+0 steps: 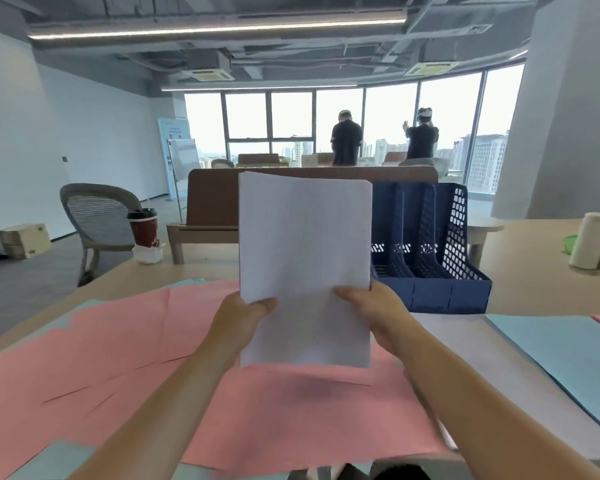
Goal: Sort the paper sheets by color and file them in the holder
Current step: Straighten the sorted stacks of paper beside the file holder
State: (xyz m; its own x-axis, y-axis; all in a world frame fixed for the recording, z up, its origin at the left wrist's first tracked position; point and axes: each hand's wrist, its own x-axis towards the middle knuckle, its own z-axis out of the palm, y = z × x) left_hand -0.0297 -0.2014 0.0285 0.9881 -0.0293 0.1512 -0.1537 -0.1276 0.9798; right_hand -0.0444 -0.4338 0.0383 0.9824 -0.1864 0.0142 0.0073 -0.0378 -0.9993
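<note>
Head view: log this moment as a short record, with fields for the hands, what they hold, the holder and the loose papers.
held item: stack of white paper sheets, upright above the wooden table
left hand: grips the stack's lower left edge, thumb in front
right hand: grips its lower right edge, thumb in front
holder: dark blue perforated plastic file holder, behind and right of the stack; visible slots hold no paper
pink paper sheets: spread on the table under the hands
light blue paper sheets: lying at the right
</note>
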